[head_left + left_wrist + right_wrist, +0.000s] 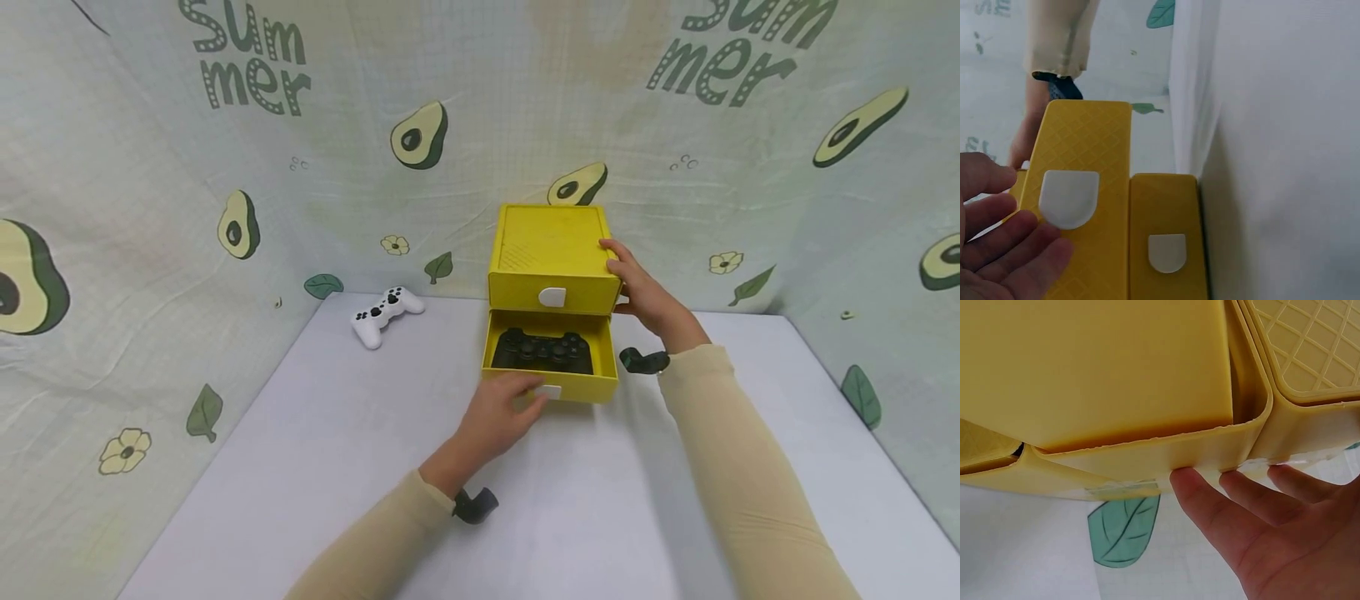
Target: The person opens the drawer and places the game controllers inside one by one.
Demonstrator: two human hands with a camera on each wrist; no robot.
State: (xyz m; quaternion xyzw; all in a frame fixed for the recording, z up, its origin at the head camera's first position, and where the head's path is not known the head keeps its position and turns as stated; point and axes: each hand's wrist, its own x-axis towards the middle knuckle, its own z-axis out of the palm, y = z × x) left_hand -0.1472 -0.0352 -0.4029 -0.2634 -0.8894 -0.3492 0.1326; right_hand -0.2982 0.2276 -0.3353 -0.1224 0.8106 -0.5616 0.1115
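Note:
A yellow drawer cabinet (555, 242) stands at the back of the table, with one drawer (588, 388) pulled out. Inside that drawer lies a black game controller (543, 352). My left hand (497, 412) is at the drawer's front, fingers loosely extended beside the white handle (1069, 199); whether they touch it I cannot tell. My right hand (648, 292) rests on the cabinet's right side, its fingertips (1186, 481) against the yellow wall. Below the pulled-out drawer, another drawer front (1167, 206) with a white handle sits further back.
A white game controller (386, 312) lies on the white table (360, 467) at the back left. Cloth printed with avocados and leaves (480, 83) hangs behind and along both sides. Dark wrist straps (476, 506) stick out by both wrists.

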